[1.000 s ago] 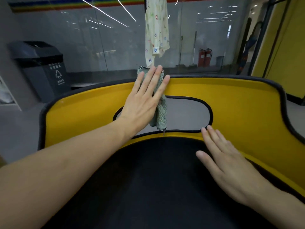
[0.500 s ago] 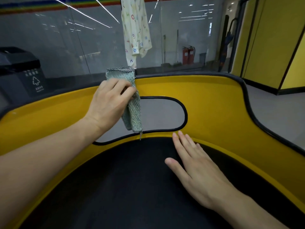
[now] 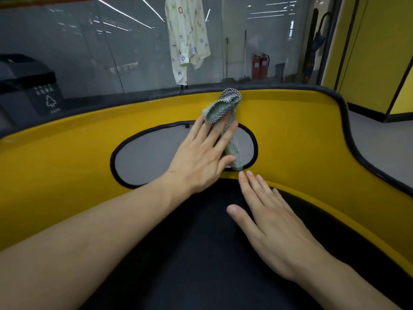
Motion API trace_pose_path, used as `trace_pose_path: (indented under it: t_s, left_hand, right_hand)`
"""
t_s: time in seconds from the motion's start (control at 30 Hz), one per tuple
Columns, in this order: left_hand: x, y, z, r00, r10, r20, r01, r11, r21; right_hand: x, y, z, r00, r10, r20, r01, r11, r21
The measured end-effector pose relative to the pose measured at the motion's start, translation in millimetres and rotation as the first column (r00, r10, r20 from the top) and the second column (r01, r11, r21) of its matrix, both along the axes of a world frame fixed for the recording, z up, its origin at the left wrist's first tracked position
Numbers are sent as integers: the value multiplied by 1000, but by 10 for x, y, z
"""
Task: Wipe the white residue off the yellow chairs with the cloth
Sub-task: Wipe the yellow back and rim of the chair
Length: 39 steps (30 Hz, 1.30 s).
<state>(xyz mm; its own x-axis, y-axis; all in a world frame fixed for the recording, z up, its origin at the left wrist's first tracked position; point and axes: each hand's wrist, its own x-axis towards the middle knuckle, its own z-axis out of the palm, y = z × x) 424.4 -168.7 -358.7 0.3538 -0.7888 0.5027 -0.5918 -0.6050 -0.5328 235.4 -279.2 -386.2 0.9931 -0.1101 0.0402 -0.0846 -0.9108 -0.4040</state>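
- Head view, progress: the curved yellow plastic chair back with black edging (image 3: 290, 135) looks evenly yellow across most of what shows. I cannot pick out any clear white residue on it; marks that small may simply be lost at this size.
- By my judgement the wiping is under way on the upper middle of this back. The band above the oval cut-out is being worked, and the far left and right wings lie away from the cloth. Only one chair is in view, so the other chairs in the task cannot be judged.
- Head view, the task's thing: the green knitted cloth with a checked border (image 3: 225, 106) lies against the chair back, just right of centre. Its top reaches up close to the black rim, its lower end hangs in front of the oval opening, and one fold flops over the fingertips.
- Head view, left hand (image 3: 201, 153): the arm reaches forward from lower left. The palm faces the chair back and the fingers are straight and spread, so the grip is apart, pressing the cloth flat rather than clenching it.
- Head view, right hand (image 3: 268, 224): it rests palm-down on the black padded seat cushion (image 3: 190, 253). The fingers are straight and close together, with the tips near the seam with the yellow shell. The grip is apart and holds nothing; it seems to brace the body.
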Motion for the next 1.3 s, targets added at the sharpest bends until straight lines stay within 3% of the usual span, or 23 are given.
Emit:
trace_pose_path:
  t_s: [0.27,0.43,0.57,0.67,0.77,0.83,0.87,1.0,1.3]
  left_hand:
    - [40,1051,124,976,218,19,-218,976,2]
    - [-31,677,127,987,159,-13,-159,986,-40]
    - [-36,229,174,1000,14,22,-15,999,46]
    - [12,357,219,998,43,34,-45,998,50]
    - [62,710,214,989,144,11,-144,989,8]
    - [41,722,202,991,129,-19,-130,991,-38]
    - [19,620,204,994,104,-28,-105,993,-58]
    - [-69,33,222,1000,4,-18,-4,1000,-27]
    - [-31,905,225,961,277,-24,-278,960,-38]
  right_hand:
    - [40,-103,-84,994,-84,-75,68,979,-190]
    - [49,-89,-62,986,-85,-141,53,975,-217]
    - [117,-103,33,991,-108,-76,105,994,-38]
    - [130,-173,159,996,-76,54,71,994,83]
    - [220,-290,562,944,10,330,43,987,-153]
    - [432,-353,980,843,115,526,116,915,-386]
    - [583,-388,1174,826,140,547,165,866,-472]
    - [1056,-479,1413,938,13,346,204,787,-582]
    - [1060,-574,1208,902,40,429,248,767,-592]
